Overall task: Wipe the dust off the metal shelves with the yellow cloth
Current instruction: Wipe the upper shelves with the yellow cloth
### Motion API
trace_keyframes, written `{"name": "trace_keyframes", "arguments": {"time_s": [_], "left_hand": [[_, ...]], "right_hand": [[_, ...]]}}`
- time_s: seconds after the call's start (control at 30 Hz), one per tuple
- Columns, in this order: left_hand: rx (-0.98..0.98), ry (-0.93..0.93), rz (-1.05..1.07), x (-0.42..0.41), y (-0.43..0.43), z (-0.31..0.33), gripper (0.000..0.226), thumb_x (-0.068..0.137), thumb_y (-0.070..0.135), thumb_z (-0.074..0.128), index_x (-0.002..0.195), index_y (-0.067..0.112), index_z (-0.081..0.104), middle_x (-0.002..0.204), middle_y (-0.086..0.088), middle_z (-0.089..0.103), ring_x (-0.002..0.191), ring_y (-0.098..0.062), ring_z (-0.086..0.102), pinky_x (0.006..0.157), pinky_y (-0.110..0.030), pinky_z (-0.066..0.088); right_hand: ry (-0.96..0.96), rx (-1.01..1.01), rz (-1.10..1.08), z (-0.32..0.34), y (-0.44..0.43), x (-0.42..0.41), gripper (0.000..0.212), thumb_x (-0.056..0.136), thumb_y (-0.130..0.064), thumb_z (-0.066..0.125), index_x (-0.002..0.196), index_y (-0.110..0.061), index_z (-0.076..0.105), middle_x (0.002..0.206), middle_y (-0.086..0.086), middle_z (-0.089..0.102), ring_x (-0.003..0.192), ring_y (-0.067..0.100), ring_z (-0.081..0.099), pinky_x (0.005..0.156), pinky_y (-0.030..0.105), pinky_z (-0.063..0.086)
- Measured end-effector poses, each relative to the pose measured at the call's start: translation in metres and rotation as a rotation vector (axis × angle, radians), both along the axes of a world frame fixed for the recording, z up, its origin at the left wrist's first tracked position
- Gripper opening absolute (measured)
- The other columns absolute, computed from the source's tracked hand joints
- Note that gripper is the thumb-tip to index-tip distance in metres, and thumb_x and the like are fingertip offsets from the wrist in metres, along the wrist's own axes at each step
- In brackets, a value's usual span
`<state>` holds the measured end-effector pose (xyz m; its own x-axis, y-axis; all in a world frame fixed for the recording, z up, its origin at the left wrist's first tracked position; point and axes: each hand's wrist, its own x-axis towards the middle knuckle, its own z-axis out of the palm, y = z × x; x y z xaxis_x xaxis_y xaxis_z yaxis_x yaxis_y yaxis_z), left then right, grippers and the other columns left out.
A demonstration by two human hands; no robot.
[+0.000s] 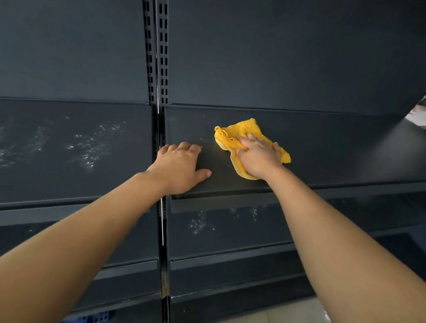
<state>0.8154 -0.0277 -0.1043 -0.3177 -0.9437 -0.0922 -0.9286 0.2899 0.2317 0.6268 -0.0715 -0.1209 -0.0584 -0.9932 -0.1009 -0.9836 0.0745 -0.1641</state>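
On yellow cloth [232,138], right grip [258,157] flat

We find the cloth [231,137], a yellow terry rag, lying crumpled and partly folded on the right shelf [339,153], near its left end and about midway between the front edge and the back panel. A right hand [259,155] presses flat on its middle, so we see only its bunched left side, a far corner and a strip at the right. This shelf is dark matt metal, and its top looks mostly free of specks. The left shelf [50,149], just beside it, carries scattered patches of white dust. A lower shelf [211,237] beneath the right one shows a few white specks too.
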Motion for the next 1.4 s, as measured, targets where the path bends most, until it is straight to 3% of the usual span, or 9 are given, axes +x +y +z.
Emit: {"name": "trace_keyframes", "arguments": {"time_s": [0.23, 0.4, 0.63, 0.8, 1.03, 1.4], "left_hand": [[-0.031, 0.012, -0.048, 0.017, 0.017, 0.0, 0.059, 0.094, 0.046, 0.042, 0.142, 0.014, 0.03, 0.143, -0.009, 0.038, 0.133, -0.03, 0.034, 0.113, -0.039, 0.019], [-0.045, 0.017, -0.048, 0.032, 0.024, -0.001, 0.055, 0.094, 0.044, 0.044, 0.14, 0.014, 0.033, 0.141, -0.009, 0.04, 0.132, -0.03, 0.035, 0.112, -0.039, 0.02], [-0.037, 0.052, -0.058, 0.033, 0.015, 0.002, 0.059, 0.093, 0.043, 0.046, 0.142, 0.015, 0.031, 0.142, -0.009, 0.039, 0.133, -0.03, 0.034, 0.113, -0.039, 0.018], [-0.033, 0.05, -0.039, 0.027, -0.004, 0.0, 0.065, 0.091, 0.045, 0.05, 0.144, 0.015, 0.028, 0.144, -0.009, 0.037, 0.135, -0.029, 0.032, 0.117, -0.04, 0.013], [-0.051, 0.066, 0.038, 0.035, -0.036, 0.002, 0.063, 0.091, 0.043, 0.05, 0.144, 0.015, 0.029, 0.144, -0.008, 0.038, 0.136, -0.028, 0.031, 0.118, -0.04, 0.01], [-0.069, 0.032, 0.152, 0.048, -0.059, -0.004, 0.062, 0.091, 0.043, 0.049, 0.143, 0.017, 0.029, 0.146, -0.006, 0.036, 0.137, -0.026, 0.03, 0.117, -0.038, 0.009]], "right_hand": [[0.071, 0.056, -0.169, 0.0, 0.016, 0.031, 0.05, 0.102, -0.033, 0.016, 0.151, -0.028, 0.012, 0.161, -0.001, 0.001, 0.147, 0.028, 0.003, 0.115, 0.056, -0.004], [0.042, 0.06, -0.086, -0.002, 0.024, 0.078, 0.052, 0.102, -0.033, 0.017, 0.152, -0.027, 0.008, 0.161, -0.002, -0.003, 0.147, 0.028, -0.001, 0.115, 0.056, -0.006], [0.035, 0.06, -0.065, 0.0, 0.023, 0.064, 0.052, 0.102, -0.041, 0.016, 0.152, -0.032, 0.006, 0.161, -0.001, -0.004, 0.147, 0.028, -0.003, 0.116, 0.052, -0.007], [0.062, 0.076, -0.114, -0.002, -0.005, 0.047, 0.053, 0.101, -0.043, 0.016, 0.151, -0.034, 0.0, 0.16, 0.0, -0.014, 0.147, 0.03, -0.006, 0.116, 0.054, -0.006], [0.093, 0.085, -0.086, -0.003, -0.066, 0.048, 0.053, 0.101, -0.039, 0.016, 0.151, -0.035, 0.0, 0.16, -0.002, -0.008, 0.147, 0.03, -0.006, 0.115, 0.056, -0.007], [0.068, 0.042, 0.136, -0.007, -0.124, 0.088, 0.051, 0.099, -0.034, 0.021, 0.149, -0.039, 0.012, 0.161, -0.004, 0.0, 0.147, 0.029, 0.001, 0.115, 0.057, -0.006]]}}
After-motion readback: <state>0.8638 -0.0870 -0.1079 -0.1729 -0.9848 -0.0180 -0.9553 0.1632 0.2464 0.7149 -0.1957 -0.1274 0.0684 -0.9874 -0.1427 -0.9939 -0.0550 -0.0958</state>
